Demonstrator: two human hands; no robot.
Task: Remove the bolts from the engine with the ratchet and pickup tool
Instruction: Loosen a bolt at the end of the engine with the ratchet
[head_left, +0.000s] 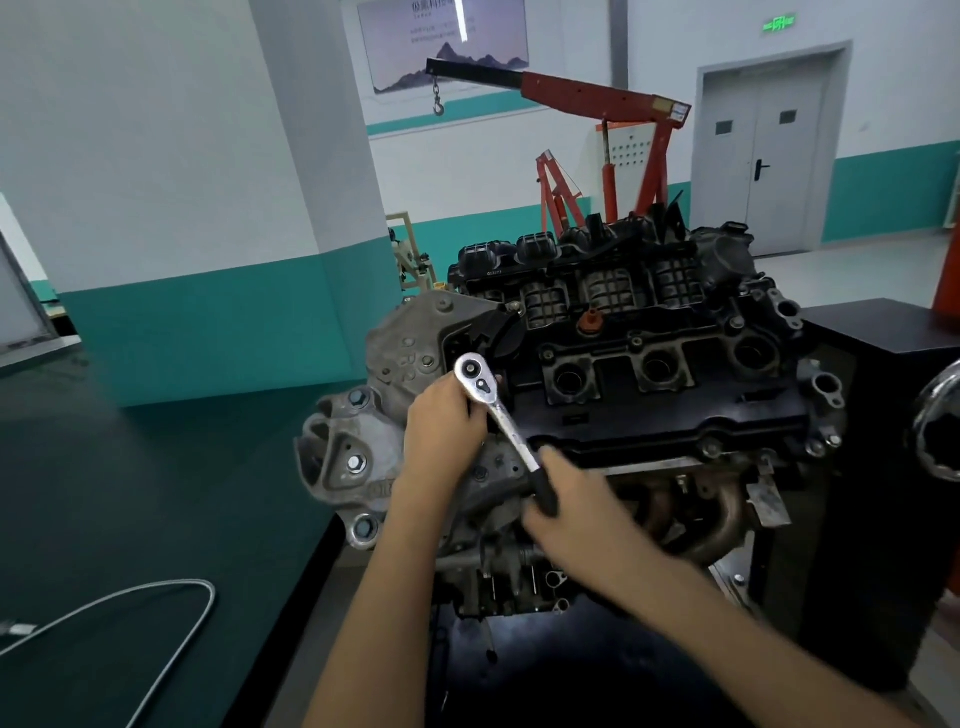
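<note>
The left hand (441, 431) and right hand (576, 514) are bare; behind them the left forearm (382, 597) and right forearm (727, 616) likewise.

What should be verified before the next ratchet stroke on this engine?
1. Handle grip: the right hand grips the ratchet handle. Ok.
2. Head support: the left hand holds at the ratchet head. Ok.
3. Socket seated on a bolt: cannot tell, hidden beneath head and hand.
4. Sweep path over the engine: looks unobstructed. Ok.
5. Next tool: the pickup tool lies free on the table at left. Ok.
</note>
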